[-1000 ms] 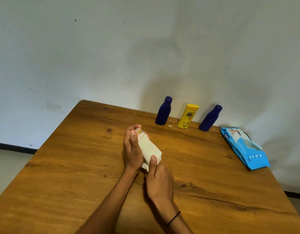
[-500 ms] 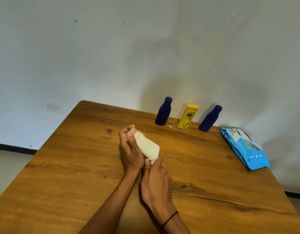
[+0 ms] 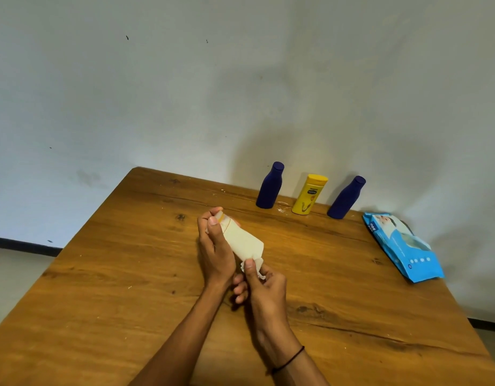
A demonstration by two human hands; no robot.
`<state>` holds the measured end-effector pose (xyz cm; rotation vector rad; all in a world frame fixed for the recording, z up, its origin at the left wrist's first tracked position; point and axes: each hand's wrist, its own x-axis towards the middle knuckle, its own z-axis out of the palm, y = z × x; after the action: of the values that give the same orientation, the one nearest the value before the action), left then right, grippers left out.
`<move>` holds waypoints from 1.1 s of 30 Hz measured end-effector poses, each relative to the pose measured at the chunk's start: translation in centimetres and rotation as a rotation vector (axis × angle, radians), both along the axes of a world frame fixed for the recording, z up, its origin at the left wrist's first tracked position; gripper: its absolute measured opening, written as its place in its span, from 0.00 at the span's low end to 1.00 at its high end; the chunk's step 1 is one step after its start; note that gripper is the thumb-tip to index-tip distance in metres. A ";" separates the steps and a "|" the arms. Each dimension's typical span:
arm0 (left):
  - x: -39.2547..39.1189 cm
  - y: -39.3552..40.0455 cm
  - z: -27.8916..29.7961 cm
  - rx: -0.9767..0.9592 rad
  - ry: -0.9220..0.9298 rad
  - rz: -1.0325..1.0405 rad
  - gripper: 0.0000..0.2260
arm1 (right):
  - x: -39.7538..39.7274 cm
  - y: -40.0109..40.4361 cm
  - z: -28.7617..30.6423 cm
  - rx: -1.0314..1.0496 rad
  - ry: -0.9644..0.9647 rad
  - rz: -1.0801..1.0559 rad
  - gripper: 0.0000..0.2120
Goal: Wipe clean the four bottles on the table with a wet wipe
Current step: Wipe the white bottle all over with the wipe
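The left hand has its grip clamped round the cap end of a cream bottle, thumb laid along the near side, fingers curled behind. The bottle is tilted, cap up and away, base down toward the person, held above the tabletop. Just below its base the right hand pinches a bunched white wet wipe between thumb and fingers, the wipe touching the bottle's lower end. At the tabletop's far edge, against the wall, stand a dark blue bottle, a yellow bottle and a second dark blue bottle in a row, well apart from the hands. A blue wipes pack lies flat near the right edge.
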<state>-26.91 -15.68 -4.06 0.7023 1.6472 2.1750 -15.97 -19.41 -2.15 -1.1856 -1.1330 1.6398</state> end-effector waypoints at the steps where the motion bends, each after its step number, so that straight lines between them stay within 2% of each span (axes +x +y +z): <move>1: 0.0 0.0 0.1 0.019 -0.015 -0.021 0.21 | 0.1 0.1 0.2 -0.037 0.022 0.009 0.14; 4: 0.0 0.0 0.2 0.043 -0.032 -0.087 0.21 | 0.8 0.6 0.9 -0.216 0.164 0.066 0.20; 7: 0.2 0.0 0.4 0.067 -0.051 -0.167 0.22 | 1.5 1.3 1.3 -0.396 0.297 0.125 0.22; 15: 0.2 0.0 0.4 0.076 -0.060 -0.302 0.23 | 0.6 1.6 0.6 -0.339 0.100 0.116 0.36; 20: 0.4 0.0 0.6 0.070 -0.063 -0.367 0.24 | 0.5 2.1 0.5 -0.349 0.126 0.062 0.29; 25: 0.2 0.0 0.8 0.066 -0.086 -0.405 0.26 | 0.8 2.6 1.2 -0.282 0.085 0.102 0.26; 27: -0.2 -0.1 0.9 0.059 -0.115 -0.423 0.26 | 1.4 2.9 1.4 -0.248 0.092 0.163 0.23; 29: -0.4 -0.1 0.9 0.049 -0.129 -0.451 0.26 | 2.2 3.4 1.6 -0.210 0.091 0.248 0.25; 33: 0.0 -0.1 1.1 0.037 -0.135 -0.535 0.21 | 3.8 4.1 2.4 -0.132 0.046 0.483 0.22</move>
<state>-26.90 -15.80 -2.99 0.8675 1.1833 1.8221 -12.13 -15.32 0.29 -0.9946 -1.3730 2.1197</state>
